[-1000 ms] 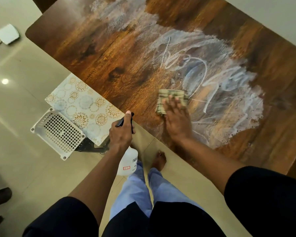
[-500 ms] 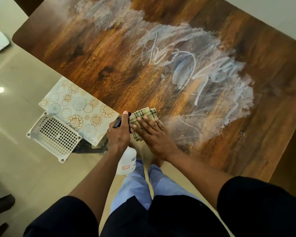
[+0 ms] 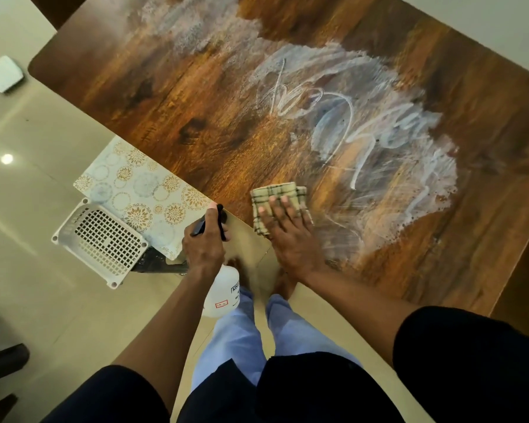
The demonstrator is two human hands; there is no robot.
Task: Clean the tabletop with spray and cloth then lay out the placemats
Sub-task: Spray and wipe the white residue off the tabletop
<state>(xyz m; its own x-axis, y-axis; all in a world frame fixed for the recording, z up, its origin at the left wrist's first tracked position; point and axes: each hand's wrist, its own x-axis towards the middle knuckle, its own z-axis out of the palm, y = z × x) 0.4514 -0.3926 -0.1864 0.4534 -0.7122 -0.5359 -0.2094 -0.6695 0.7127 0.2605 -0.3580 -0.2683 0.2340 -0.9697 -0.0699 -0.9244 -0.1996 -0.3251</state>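
Checked cloth (image 3: 278, 199) half hidden under flat right hand (image 3: 290, 236)

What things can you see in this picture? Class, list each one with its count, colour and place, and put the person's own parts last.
table: one, brown wood, centre and right
foam smears: white, across the tabletop
cloth: one, cream check, near table edge under right hand
placemat: one, white with gold circles, left of table
basket: one, white, beside the placemat
spray bottle: one, white, in left hand
box: one, white, floor top left
left hand: grips bottle
right hand: presses cloth
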